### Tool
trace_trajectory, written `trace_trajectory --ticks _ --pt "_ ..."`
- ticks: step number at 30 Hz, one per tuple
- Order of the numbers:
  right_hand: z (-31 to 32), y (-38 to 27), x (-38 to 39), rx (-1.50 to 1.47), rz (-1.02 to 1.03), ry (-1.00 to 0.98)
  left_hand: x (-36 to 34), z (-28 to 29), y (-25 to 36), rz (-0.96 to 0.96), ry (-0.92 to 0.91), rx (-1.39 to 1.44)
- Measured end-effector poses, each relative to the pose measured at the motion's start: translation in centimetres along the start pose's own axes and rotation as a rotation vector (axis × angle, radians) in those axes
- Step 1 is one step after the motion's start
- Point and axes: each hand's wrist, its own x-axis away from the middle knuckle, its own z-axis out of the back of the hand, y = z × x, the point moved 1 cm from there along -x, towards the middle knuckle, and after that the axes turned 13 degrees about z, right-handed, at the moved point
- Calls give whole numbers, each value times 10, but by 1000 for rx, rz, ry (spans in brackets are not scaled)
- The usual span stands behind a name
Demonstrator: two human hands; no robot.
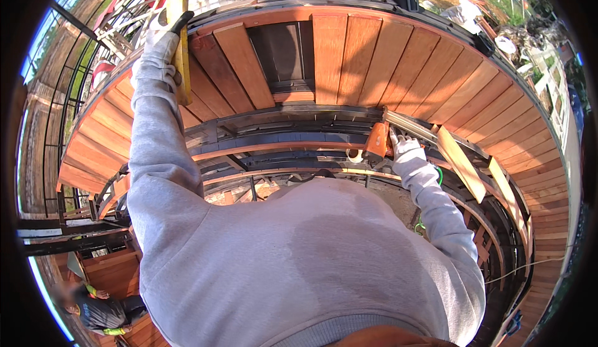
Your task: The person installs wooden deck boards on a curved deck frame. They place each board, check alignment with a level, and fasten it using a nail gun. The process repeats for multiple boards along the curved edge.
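Observation:
My left hand (163,43), in a pale glove, reaches far forward over the curved bench and is closed around a long yellow bar (181,54) that looks like a spirit level. The bar lies across the reddish-brown wooden slats (215,66), its far end past the bench's outer edge. At the inner edge of the slats, my right hand (408,147) grips an orange nail gun (376,140). A metal magazine (411,124) runs from the gun to the right, and a green hose (440,175) shows by my wrist. Some fingers of both hands are hidden.
A gap between slats shows the dark frame (280,51). Loose boards (461,163) lean at the right, beside the curved inner rails (280,149). Another person (103,313) is at the lower left. White debris (464,14) lies beyond the bench at the far right.

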Motion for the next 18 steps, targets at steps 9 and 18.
trace_trajectory --ticks 9,18 --pt "-14 30 15 -236 171 169 116 17 -2 57 8 584" --pt "15 -22 36 -216 -161 200 255 24 -6 232 106 647"
